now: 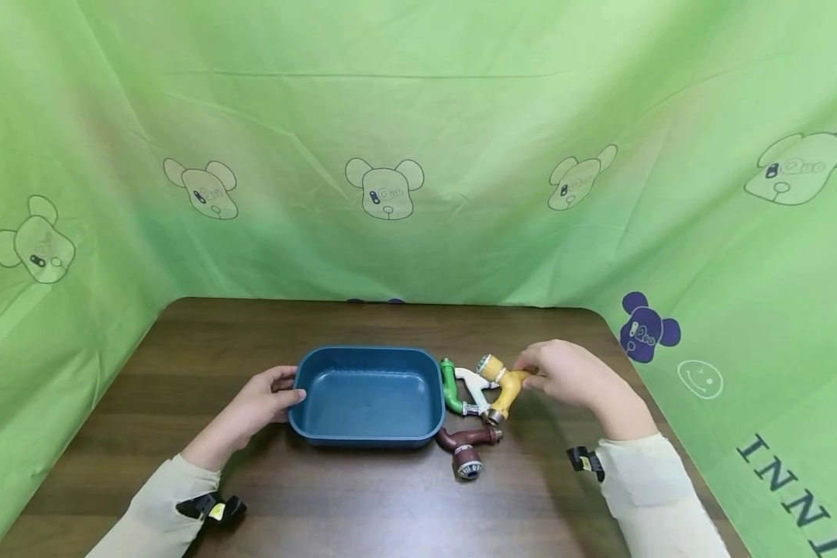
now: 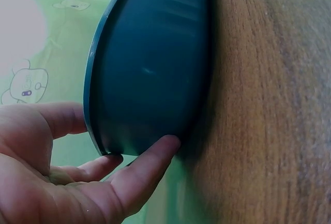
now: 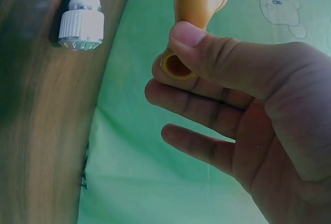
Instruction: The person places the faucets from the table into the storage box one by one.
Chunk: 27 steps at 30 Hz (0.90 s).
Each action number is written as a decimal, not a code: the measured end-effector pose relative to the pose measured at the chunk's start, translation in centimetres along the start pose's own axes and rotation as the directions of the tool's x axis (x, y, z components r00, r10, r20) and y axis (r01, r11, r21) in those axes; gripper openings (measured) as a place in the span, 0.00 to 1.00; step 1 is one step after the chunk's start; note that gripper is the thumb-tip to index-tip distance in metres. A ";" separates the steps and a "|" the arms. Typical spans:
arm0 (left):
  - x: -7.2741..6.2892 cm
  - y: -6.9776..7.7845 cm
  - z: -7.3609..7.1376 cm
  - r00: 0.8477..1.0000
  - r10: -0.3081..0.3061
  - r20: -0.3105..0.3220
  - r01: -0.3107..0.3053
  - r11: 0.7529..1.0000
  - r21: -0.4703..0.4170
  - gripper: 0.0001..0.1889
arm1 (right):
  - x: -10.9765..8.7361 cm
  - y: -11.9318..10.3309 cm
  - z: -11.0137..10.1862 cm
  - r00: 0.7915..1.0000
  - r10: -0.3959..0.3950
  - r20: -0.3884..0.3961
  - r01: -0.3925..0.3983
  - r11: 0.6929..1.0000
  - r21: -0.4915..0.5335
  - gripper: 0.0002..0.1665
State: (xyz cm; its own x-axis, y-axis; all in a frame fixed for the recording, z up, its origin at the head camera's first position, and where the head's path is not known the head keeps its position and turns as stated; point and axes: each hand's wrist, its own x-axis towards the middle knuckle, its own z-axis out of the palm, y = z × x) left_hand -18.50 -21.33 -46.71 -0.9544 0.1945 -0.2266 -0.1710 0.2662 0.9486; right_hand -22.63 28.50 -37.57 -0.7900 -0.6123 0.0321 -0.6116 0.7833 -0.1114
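In the head view, my left hand [image 1: 261,401] grips the left end of a blue plastic basin [image 1: 366,442] that stands on the table. The left wrist view shows the thumb at the rim and a fingertip against the outer wall of the basin [image 2: 150,69]. My right hand [image 1: 573,377] pinches a yellow tap [image 1: 509,387] by one end, just right of the basin. The hollow open end of the yellow tap [image 3: 194,1] shows at the thumb in the right wrist view. A green tap [image 1: 450,387] and a partly hidden white tap [image 1: 473,384] lie beside it.
A dark red tap [image 1: 463,442] lies at the basin's front right corner. Brown wooden tabletop [image 1: 307,511] surrounds everything. Green printed cloth [image 1: 390,256] hangs behind the table and along both sides. A dark strapped device [image 1: 212,508] sits on each wrist.
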 end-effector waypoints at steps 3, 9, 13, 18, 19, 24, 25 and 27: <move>0.0 0.1 0.0 1.000 -0.001 -0.008 0.001 1.000 -0.001 0.32 | 0.2 -0.2 -0.1 1.000 0.003 0.001 -0.003 1.000 0.004 0.08; 0.0 0.2 0.1 1.000 -0.004 -0.015 0.004 1.000 0.002 0.32 | 0.7 -0.6 -0.2 1.000 -0.001 0.000 0.001 1.000 0.013 0.07; -0.1 0.0 0.2 1.000 0.004 -0.005 -0.004 1.000 -0.002 0.32 | 0.9 -0.7 -0.2 1.000 -0.004 0.000 0.004 1.000 0.015 0.07; -0.2 -0.2 0.2 1.000 0.001 -0.007 -0.001 1.000 -0.009 0.32 | 1.4 -0.9 -0.2 1.000 -0.019 -0.002 0.019 1.000 0.011 0.06; -0.1 -0.3 0.2 1.000 -0.001 -0.011 0.001 1.000 -0.009 0.32 | 1.6 -1.0 -0.3 1.000 -0.017 -0.004 0.017 1.000 0.008 0.07; 0.2 -0.3 0.1 1.000 0.002 -0.024 -0.002 1.000 -0.003 0.31 | 2.4 -1.4 -0.8 1.000 -0.023 -0.010 0.023 1.000 0.018 0.06; 0.2 -0.3 0.1 1.000 0.001 -0.026 -0.001 1.000 -0.001 0.31 | 2.5 -1.5 -0.9 1.000 -0.027 -0.009 0.027 0.999 0.022 0.06; 0.2 -0.4 0.1 1.000 0.000 -0.029 0.000 1.000 -0.001 0.31 | 2.8 -1.6 -1.1 0.999 -0.041 -0.004 0.041 0.999 0.030 0.06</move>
State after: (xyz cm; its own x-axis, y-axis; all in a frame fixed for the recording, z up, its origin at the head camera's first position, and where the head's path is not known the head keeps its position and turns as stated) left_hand -18.66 -21.33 -47.12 -0.9612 0.1668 -0.2197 -0.1708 0.2655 0.9489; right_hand -23.94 25.62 -36.22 -0.7643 -0.6435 0.0410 -0.6421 0.7537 -0.1400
